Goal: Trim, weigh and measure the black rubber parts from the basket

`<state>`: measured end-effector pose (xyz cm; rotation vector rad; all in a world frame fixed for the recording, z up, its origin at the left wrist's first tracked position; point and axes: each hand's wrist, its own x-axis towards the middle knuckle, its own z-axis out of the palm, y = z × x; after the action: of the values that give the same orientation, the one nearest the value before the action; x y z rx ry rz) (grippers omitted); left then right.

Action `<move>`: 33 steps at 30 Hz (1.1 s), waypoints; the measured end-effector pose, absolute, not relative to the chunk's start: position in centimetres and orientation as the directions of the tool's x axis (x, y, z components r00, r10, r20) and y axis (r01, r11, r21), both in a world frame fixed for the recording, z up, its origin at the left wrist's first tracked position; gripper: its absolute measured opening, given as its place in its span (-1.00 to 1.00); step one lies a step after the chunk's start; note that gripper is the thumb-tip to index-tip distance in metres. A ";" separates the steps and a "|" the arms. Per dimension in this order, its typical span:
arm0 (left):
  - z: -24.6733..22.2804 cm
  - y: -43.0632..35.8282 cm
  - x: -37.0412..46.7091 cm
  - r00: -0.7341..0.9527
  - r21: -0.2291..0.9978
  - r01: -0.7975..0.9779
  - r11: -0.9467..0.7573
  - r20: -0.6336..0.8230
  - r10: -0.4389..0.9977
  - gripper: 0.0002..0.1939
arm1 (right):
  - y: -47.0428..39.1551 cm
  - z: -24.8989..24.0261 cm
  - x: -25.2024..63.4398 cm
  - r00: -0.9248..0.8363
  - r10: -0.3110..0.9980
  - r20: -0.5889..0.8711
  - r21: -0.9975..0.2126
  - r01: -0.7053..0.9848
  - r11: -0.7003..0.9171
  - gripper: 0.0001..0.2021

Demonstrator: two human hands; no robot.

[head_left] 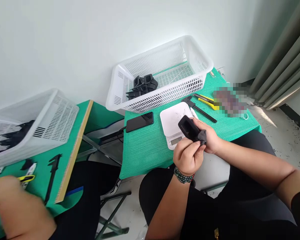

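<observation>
My right hand (pixel 211 136) grips a black hollow part (pixel 186 126) with a rounded rectangular opening, held above the front of the white digital scale (pixel 173 116). My left hand (pixel 188 155), with a beaded bracelet at its wrist, has its fingers closed on a dark grey crumpled piece (pixel 202 136), which looks like cloth or foam. That piece is pressed against the near end of the black part. The scale's display shows, but I cannot read the figures.
Behind stands a white plastic basket (pixel 160 96) with several black parts (pixel 143 86). On the green-covered table (pixel 140 156) lie a phone (pixel 140 122), a black caliper (pixel 202 111) and a yellow utility knife (pixel 207 101). At left, a co-worker's arm (pixel 22 210) reaches over another table near a second basket (pixel 52 133).
</observation>
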<state>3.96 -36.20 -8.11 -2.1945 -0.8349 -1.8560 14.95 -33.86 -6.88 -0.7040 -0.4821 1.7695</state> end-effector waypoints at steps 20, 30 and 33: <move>-7.6 -31.4 -1.4 -0.245 0.561 0.624 -0.545 0.802 0.545 -0.80 | -34.3 -7.7 15.3 -0.544 0.820 -0.180 -0.650 -0.560 -0.514 -0.71; -6.9 -32.3 -1.5 -0.390 0.580 0.508 -0.637 0.814 0.431 -0.76 | -33.0 -8.3 15.9 -0.609 0.770 -0.189 -0.478 -0.628 -0.614 -0.43; -6.6 -33.9 0.7 -0.049 0.423 0.589 -0.689 0.869 0.492 -0.92 | -33.0 -7.9 15.6 -0.512 0.810 -0.287 -0.505 -0.637 -0.582 -0.48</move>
<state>0.74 -33.93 -6.55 -2.1097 -1.2025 -1.8654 15.56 -32.97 -7.90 -0.6333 -0.4262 2.1325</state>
